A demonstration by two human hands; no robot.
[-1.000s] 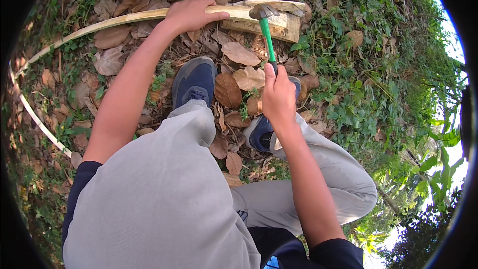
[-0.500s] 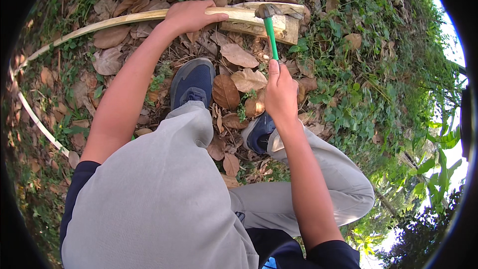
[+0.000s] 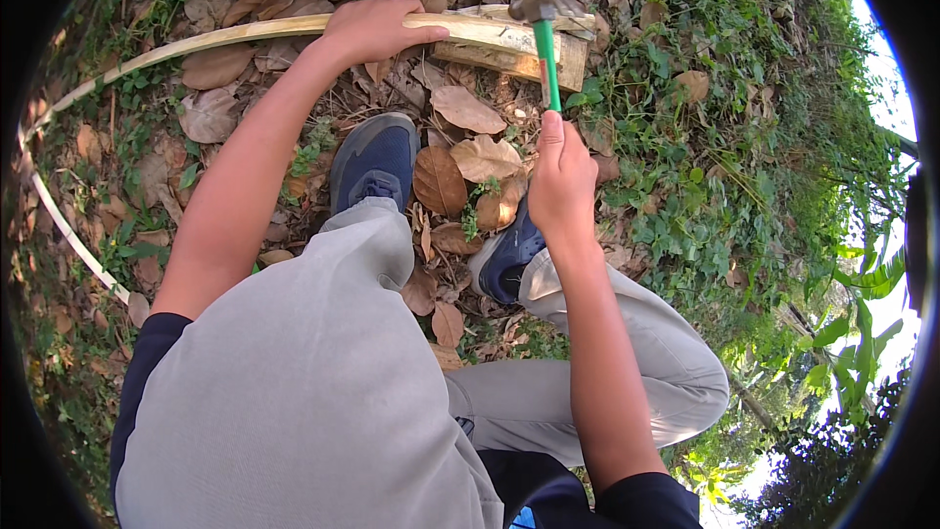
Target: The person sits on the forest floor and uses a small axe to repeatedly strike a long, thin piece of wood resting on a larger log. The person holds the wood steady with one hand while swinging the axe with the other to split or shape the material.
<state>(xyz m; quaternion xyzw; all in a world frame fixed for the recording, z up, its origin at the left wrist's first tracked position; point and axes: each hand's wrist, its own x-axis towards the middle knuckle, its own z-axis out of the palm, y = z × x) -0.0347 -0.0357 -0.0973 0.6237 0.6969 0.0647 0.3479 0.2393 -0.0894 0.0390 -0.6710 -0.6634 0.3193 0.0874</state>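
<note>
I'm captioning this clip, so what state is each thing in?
Left hand: closed on the wooden strip.
Right hand: closed around the hammer.
Hammer: gripped by its handle; whether striking is unclear.
Wooden strip: bowed.
Wooden block: partly covered by the strip.
Left shoe: worn.
Right shoe: worn, partly hidden.
Brown leaves: scattered.

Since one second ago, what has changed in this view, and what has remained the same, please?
The right hand and the green-handled hammer it grips have moved to the right and slightly farther from the body; in the picture, the hammer's head is now nearer the wood's right end. Nothing was taken hold of or let go. The left hand stays on the long wooden strip.
</note>
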